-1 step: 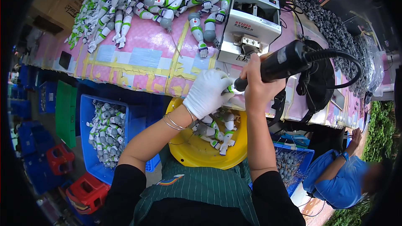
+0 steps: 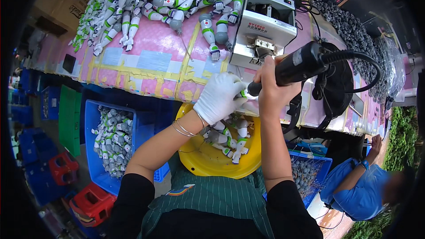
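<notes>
My left hand (image 2: 218, 98), in a white glove, is closed on a small toy arm piece (image 2: 244, 93); only a bit of its white and green surface shows. In my bare right hand (image 2: 275, 89) is a black electric screwdriver (image 2: 297, 65), fingers wrapped round its body. The screwdriver's tapered nose points left and meets the piece at my gloved fingertips; the exact contact is hidden. Below my hands, a yellow basin (image 2: 208, 163) holds several white, grey and green toy arms (image 2: 239, 144).
A white screw feeder (image 2: 261, 31) stands beyond my hands on the pink taped table (image 2: 159, 40), beside heaped toy arms (image 2: 177, 2). Blue crates (image 2: 90, 150) of parts flank the basin. A black bag (image 2: 341, 88) lies right; a co-worker in blue (image 2: 354, 190) sits beyond.
</notes>
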{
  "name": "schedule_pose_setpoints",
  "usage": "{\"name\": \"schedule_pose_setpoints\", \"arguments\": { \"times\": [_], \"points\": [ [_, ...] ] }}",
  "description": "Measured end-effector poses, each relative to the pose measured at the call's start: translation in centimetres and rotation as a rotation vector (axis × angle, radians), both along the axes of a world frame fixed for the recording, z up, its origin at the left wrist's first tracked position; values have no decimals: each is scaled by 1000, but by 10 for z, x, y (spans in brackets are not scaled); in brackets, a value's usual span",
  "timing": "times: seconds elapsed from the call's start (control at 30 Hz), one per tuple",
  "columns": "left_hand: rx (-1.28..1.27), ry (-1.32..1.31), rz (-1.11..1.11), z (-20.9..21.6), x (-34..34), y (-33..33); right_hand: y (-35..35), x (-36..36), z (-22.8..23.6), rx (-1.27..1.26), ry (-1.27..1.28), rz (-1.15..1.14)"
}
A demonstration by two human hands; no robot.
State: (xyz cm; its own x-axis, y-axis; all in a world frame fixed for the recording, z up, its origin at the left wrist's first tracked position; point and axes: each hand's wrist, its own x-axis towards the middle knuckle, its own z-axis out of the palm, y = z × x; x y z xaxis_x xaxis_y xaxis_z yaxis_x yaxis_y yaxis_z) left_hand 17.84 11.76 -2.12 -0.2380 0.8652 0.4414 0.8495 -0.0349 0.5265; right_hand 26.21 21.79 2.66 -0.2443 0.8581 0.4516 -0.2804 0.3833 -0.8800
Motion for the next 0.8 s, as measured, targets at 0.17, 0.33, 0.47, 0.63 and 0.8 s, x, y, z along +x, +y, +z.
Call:
{"name": "schedule_pose_setpoints", "arguments": {
  "times": [0.17,0.33,0.47,0.63,0.8],
  "points": [
    [-54,25,-33,18,-16,-30,-22,-7,23,-159,-45,204],
    [-163,-87,-279,8,34,-67,8,42,22,-7,-104,247],
    [-348,211,-671,-27,79,-71,-13,12,73,-46,145,186],
    [-223,341,-647,-88,92,-34,-18,-3,68,2,88,271],
    [-541,308,-558,-25,62,-79,-6,5,61,-13,93,257]
  ]
}}
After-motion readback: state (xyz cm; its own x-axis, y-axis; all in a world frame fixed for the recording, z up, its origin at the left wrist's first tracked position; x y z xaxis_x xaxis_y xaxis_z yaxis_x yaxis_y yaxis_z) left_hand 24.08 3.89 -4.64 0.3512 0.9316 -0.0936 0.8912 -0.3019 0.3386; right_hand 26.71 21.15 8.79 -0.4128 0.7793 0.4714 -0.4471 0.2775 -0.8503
